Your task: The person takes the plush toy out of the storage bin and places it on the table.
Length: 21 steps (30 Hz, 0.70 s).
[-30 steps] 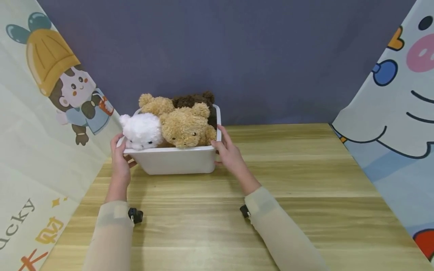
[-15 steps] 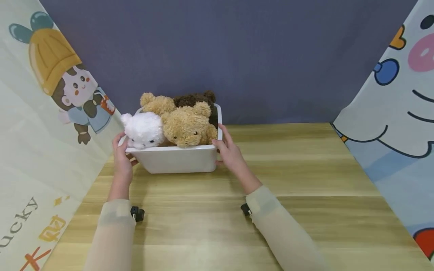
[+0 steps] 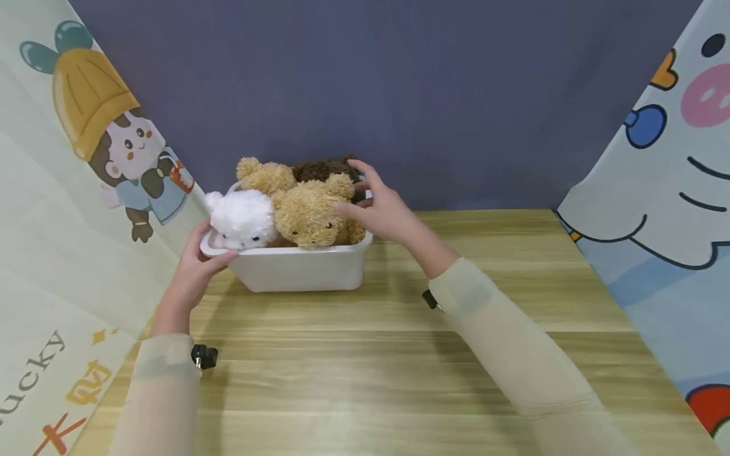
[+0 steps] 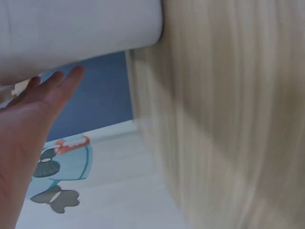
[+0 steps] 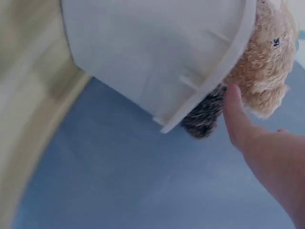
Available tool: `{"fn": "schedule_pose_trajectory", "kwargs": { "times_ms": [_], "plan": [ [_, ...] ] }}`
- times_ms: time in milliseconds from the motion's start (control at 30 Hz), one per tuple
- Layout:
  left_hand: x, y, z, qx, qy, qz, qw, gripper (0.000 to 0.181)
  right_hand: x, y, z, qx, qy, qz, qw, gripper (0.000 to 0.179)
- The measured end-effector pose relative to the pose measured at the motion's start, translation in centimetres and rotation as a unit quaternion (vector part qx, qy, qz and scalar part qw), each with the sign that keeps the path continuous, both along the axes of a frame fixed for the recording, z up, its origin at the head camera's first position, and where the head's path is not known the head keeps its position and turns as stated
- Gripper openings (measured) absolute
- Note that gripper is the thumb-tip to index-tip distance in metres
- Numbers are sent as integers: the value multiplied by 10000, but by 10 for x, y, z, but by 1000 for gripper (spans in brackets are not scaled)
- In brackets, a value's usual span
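A white plastic bin [image 3: 296, 271] holds several plush bears on the wooden table. At its front left is a white plush bear [image 3: 242, 218]; a tan plush bear [image 3: 310, 215] lies to its right. Behind them are another tan plush bear [image 3: 267, 177] and a dark brown one [image 3: 319, 169]. My left hand [image 3: 191, 269] touches the bin's front left corner, thumb along the front rim, other fingers straight at the left side. Above the bin's right side is my right hand [image 3: 384, 206], fingers apart beside the front tan bear and near the brown bear. Some right fingertips are hidden among the toys.
The wooden table [image 3: 365, 367] runs forward to a dark blue back panel [image 3: 456, 114]. Printed cartoon panels stand at the left [image 3: 137, 266] and right [image 3: 661, 209]. The bin sits close to the left panel and the back panel.
My right hand has left the bin's right rim and risen over the toys. The left hand has turned, bringing its thumb onto the front rim. The bin stays nearly in place.
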State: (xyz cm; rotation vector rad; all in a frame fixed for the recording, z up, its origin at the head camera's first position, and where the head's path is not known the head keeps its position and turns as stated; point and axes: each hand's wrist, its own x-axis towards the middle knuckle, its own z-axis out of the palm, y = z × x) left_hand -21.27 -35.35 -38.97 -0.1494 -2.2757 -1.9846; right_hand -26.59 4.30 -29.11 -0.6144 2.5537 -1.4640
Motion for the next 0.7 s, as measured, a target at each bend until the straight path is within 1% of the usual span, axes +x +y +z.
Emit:
{"fn": "schedule_pose_trajectory", "kwargs": {
  "times_ms": [67, 167, 200, 333, 467, 700],
  "plan": [
    [-3, -3, 3, -371, -101, -128, 9992, 90, -3, -9, 9, 378, -11, 226, 9990, 96],
    [-5, -4, 4, -608, -368, -133, 9974, 96, -9, -23, 14, 827, -10, 506, 9953, 103],
    [-4, -3, 3, -591, -461, -108, 9971, 97, -11, -28, 14, 948, 4, 580, 9938, 104],
    [-2, 1, -3, -27, -782, 29, 9969, 99, -15, -43, 11, 1253, 91, 751, 9892, 102],
    [1, 4, -5, 189, -862, 122, 9960, 97, -15, -52, 7, 1342, 93, 601, 9891, 101],
    [-3, 7, -6, 151, -956, 118, 9952, 94, -14, -52, -3, 1057, 94, 262, 9940, 96]
  ]
}}
